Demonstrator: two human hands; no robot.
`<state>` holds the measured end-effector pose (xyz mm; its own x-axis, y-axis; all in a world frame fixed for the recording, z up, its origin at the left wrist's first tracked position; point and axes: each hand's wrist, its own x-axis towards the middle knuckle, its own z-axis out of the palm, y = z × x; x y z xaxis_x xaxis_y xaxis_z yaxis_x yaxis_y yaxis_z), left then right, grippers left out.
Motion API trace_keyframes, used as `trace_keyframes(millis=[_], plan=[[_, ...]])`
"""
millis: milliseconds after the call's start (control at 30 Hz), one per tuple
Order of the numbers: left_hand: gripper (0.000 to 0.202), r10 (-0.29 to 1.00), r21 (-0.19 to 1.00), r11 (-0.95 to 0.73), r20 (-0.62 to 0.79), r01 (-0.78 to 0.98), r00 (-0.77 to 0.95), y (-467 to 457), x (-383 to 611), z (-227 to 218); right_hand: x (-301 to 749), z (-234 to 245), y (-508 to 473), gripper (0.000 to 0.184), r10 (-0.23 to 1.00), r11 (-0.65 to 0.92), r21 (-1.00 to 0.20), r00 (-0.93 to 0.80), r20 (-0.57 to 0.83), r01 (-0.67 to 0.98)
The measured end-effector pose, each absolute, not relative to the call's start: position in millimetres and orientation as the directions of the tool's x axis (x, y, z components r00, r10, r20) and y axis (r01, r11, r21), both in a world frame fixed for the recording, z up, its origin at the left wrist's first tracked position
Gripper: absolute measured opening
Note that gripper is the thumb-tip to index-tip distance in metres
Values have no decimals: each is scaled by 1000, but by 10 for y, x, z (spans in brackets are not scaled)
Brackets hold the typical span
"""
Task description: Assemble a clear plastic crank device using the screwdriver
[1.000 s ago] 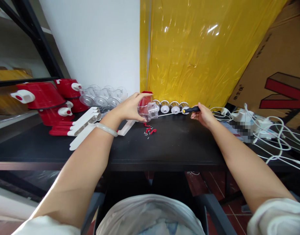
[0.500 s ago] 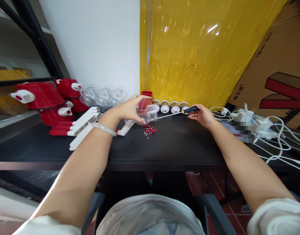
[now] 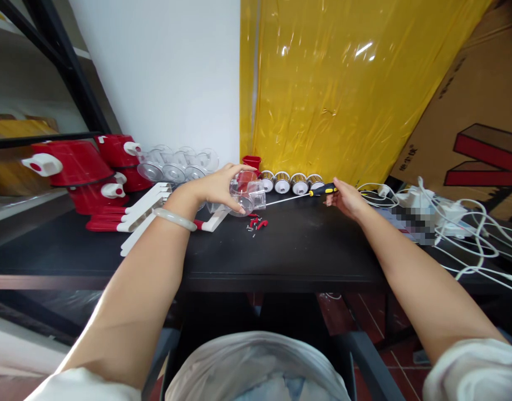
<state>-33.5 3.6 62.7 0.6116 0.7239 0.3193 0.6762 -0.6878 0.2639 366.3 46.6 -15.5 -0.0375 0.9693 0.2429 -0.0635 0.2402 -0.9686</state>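
My left hand (image 3: pixel 218 186) is closed around a clear plastic container (image 3: pixel 256 193) with a squarish clear part on its right side, tilted above the black table. In the fingers of my right hand (image 3: pixel 348 197) is a screwdriver (image 3: pixel 323 190) with a black and yellow handle. Its long shaft points left, and the tip meets the container's right side; whether it sits in a screw I cannot tell. Below the container lie small red plastic pieces (image 3: pixel 262 224) and several screws (image 3: pixel 249 228). A white handle (image 3: pixel 216 219) with a red end lies beneath my left wrist.
Several labelled cylinders (image 3: pixel 282 182) line the back beside a red cup (image 3: pixel 251 162). Clear containers (image 3: pixel 172 171), white handles (image 3: pixel 145 206) and red housings (image 3: pixel 78 164) stand at left. White cables (image 3: pixel 481 239) tangle at right. A carton (image 3: pixel 456 111) leans behind them.
The screwdriver's handle has turned, showing more yellow, and my right fingers have shifted on it. The container in my left hand has moved only slightly left.
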Motion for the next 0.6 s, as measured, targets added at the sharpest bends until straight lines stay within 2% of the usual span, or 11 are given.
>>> trace_keyframes(millis=[100, 233, 600], plan=[[108, 737, 271, -674, 310, 687, 601, 36, -344, 622, 3647, -170, 479, 38, 972, 230, -972, -30, 231, -54], [108, 744, 274, -666, 305, 694, 594, 24, -331, 625, 3630, -172, 476, 30, 980, 196, -978, -11, 197, -68], [110, 737, 296, -675, 311, 676, 599, 57, -371, 627, 3587, -164, 416, 24, 980, 169, -980, -86, 178, -102]])
